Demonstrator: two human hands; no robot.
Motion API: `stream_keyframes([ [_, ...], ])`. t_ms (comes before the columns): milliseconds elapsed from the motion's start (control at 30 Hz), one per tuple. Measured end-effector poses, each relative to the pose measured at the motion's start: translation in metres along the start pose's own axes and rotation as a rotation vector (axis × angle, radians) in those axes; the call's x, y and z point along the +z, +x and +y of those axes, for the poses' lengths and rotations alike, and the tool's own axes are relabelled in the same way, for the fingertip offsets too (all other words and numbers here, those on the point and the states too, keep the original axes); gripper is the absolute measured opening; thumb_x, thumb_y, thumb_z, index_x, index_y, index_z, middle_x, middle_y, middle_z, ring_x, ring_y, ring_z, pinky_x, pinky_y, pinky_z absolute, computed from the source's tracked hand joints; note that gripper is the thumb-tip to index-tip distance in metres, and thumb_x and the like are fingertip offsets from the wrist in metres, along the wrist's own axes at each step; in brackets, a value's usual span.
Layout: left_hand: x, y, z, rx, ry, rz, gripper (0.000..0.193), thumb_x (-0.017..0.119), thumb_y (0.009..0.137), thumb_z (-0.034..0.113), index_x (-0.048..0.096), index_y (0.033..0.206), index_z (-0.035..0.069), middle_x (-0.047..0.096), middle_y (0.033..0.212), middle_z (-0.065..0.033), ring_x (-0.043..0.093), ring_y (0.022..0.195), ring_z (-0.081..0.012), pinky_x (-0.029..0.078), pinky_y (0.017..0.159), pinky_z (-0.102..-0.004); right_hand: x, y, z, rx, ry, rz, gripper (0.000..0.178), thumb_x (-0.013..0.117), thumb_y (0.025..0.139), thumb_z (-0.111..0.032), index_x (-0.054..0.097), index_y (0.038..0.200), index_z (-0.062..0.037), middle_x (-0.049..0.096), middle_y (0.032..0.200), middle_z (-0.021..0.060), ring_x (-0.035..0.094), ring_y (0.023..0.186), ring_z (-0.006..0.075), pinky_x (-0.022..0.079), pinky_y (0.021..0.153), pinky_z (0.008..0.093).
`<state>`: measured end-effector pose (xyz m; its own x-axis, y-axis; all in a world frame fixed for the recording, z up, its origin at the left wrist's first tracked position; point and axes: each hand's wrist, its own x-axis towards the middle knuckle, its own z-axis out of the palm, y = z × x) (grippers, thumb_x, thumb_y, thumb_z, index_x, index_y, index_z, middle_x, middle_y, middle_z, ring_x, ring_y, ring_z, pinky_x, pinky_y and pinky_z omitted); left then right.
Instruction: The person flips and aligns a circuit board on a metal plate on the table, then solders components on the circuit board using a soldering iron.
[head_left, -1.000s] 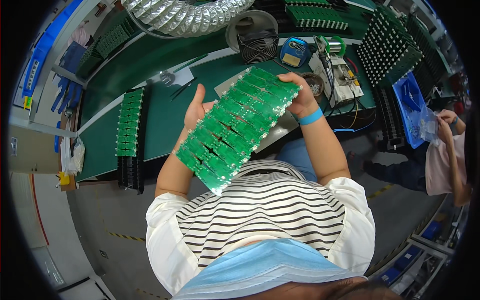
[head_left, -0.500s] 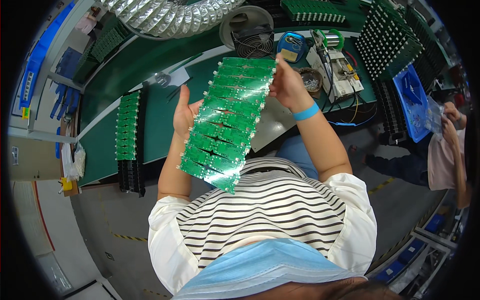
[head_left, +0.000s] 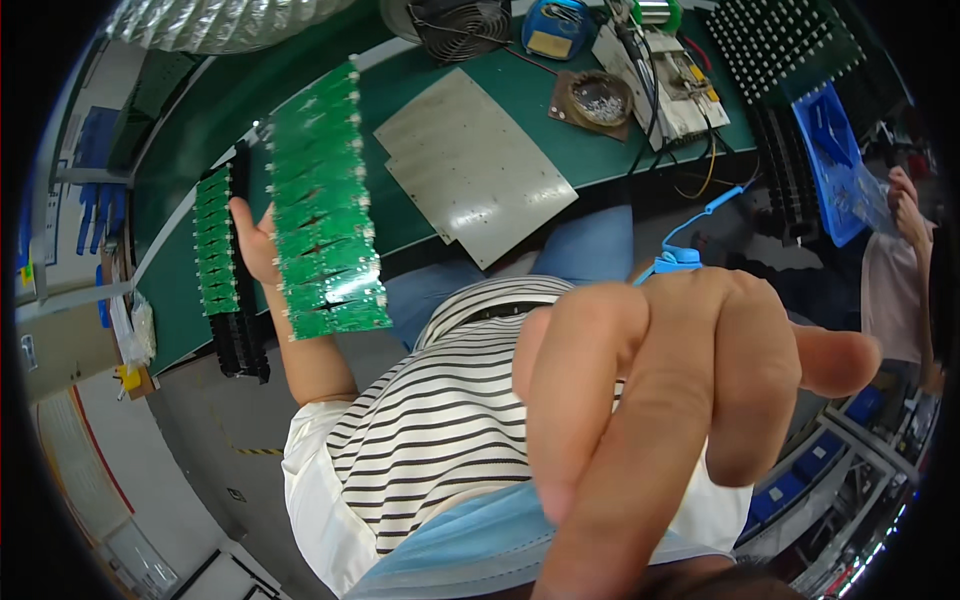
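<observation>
A long green circuit board panel (head_left: 322, 215) stands upright to the left of my lap, its segments joined in a row with small white parts along both edges. My left hand (head_left: 258, 243) grips it by its left edge, thumb outside and the other fingers hidden behind it. Large and close in front of the camera is my right hand (head_left: 670, 370), wearing a blue wrist strap (head_left: 677, 260). Its fingers are apart, one stretched toward the lower edge and others bent, and nothing shows in them.
A grey metal plate (head_left: 475, 165) lies on the green bench. Behind it are a fan (head_left: 460, 28), a round tin (head_left: 600, 100) and a soldering station (head_left: 672, 90). A black rack (head_left: 238, 345) with another board panel stands left. At right a person holds a clear bag near a blue tray (head_left: 830, 170).
My right hand has let go of the panel and come up close to the camera. My left hand has carried the panel leftward, uncovering the grey plate. The view has shifted slightly.
</observation>
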<state>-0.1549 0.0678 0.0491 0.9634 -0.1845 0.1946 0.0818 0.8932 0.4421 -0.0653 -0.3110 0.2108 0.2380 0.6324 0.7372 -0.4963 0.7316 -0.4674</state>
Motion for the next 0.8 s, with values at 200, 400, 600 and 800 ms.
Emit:
stream_keyframes([
  [200,-0.017,-0.016,0.009,0.023,0.072,-0.08,0.106,0.011,0.101,0.082,0.032,0.164,-0.001,0.044,0.162,-0.0275,0.048,0.146,-0.0438,0.035,0.122,-0.0582,-0.007,-0.009,0.0,0.119,-0.066,0.037,0.062,0.035,0.11,-0.056,0.063,0.077,-0.0123,0.072,0.097,0.028,0.065,0.08,0.0307,0.051,0.066,0.0436],
  [400,-0.037,-0.028,0.02,0.025,0.136,-0.007,0.105,0.012,0.102,0.081,0.032,0.164,-0.001,0.044,0.162,-0.027,0.049,0.146,-0.0434,0.036,0.122,-0.0567,-0.015,-0.02,0.029,0.157,-0.539,0.204,0.047,0.047,0.105,-0.048,0.065,0.08,-0.0119,0.067,0.087,0.0196,0.064,0.077,0.0276,0.05,0.064,0.039],
  [600,-0.051,-0.047,0.037,0.028,0.066,0.044,0.105,0.014,0.102,0.082,0.033,0.164,-0.001,0.044,0.162,-0.027,0.05,0.144,-0.0424,0.037,0.121,-0.0548,-0.038,-0.048,0.011,0.21,-0.978,0.319,0.034,0.059,0.101,-0.04,0.066,0.084,-0.0115,0.063,0.078,0.0113,0.064,0.074,0.0245,0.048,0.062,0.0343],
  [800,-0.036,-0.042,0.02,0.144,0.102,0.088,0.104,0.014,0.102,0.081,0.037,0.162,-0.001,0.051,0.158,-0.0256,0.054,0.14,-0.0419,0.041,0.118,-0.0534,-0.075,-0.017,0.065,0.246,-1.408,0.343,0.022,0.071,0.096,-0.032,0.068,0.087,-0.0112,0.059,0.068,0.003,0.063,0.071,0.0214,0.047,0.06,0.0297],
])
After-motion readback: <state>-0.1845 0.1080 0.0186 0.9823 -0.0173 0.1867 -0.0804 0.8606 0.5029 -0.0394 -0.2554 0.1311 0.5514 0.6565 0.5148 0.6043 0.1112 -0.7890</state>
